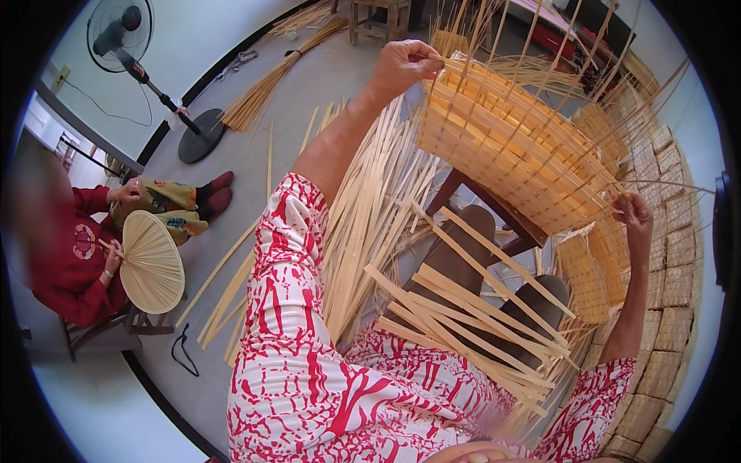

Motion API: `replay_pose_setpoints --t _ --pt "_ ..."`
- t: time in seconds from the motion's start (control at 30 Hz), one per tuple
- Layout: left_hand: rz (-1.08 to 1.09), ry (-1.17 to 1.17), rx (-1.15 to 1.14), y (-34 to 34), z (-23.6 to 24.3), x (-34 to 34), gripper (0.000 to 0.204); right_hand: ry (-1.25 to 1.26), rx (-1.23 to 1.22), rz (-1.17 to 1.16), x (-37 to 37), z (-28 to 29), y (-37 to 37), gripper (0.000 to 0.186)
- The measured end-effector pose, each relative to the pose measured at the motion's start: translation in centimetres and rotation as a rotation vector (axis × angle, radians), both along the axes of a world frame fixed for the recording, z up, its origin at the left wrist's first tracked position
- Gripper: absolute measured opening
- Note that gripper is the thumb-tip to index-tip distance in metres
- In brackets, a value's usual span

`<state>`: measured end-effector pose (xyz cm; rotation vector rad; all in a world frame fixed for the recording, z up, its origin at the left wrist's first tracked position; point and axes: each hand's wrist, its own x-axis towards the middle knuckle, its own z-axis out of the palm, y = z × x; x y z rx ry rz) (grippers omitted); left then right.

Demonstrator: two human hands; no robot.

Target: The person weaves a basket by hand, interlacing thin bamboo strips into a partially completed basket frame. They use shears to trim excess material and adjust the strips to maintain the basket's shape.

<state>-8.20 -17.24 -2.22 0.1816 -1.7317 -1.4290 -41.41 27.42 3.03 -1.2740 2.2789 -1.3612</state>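
Observation:
A half-woven, pale bamboo basket (494,131) with tall upright strips rests tilted on a dark red wooden stand (523,231). At its far left upper end, my left hand (407,64) pinches a thin strip along the edge. My right hand (633,212) is at the basket's right end, fingertips pinched on the weaving strip there, from which a long thin end sticks out rightward. Loose flat bamboo strips (370,208) spread over the floor to the left of the basket, and more lie across my lap and legs (471,316).
A seated person (85,247) at left holds a round fan (151,262). A standing electric fan (201,135), a bundle of strips (262,92) and a stool (367,19) are beyond. Stacked woven pieces (656,332) line the right wall. A black loop (183,355) lies on the floor.

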Motion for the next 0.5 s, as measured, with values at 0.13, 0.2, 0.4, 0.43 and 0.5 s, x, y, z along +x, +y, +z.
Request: replay_pose_setpoints --t 0.13,0.2,0.4,0.43,0.5 --pt "0.149 -0.094 -0.377 -0.7 -0.2 0.3 0.019 0.107 0.061 -0.006 0.3 0.2 -0.1 0.024" --pt "0.223 -0.248 -0.508 -0.4 0.8 0.6 0.017 0.14 0.089 -0.021 0.3 0.1 0.3 0.025" --pt "0.104 -0.25 -0.389 -1.3 0.5 0.7 0.015 0.116 0.108 -0.021 0.1 0.2 0.6 0.025" --pt "0.106 -0.223 -0.362 -1.3 0.2 0.7 0.015 0.104 0.102 -0.026 0.3 0.3 0.6 0.024" --pt "0.108 -0.171 -0.307 -1.1 -0.3 0.7 0.015 0.052 0.071 -0.015 0.1 -0.1 0.7 0.023"
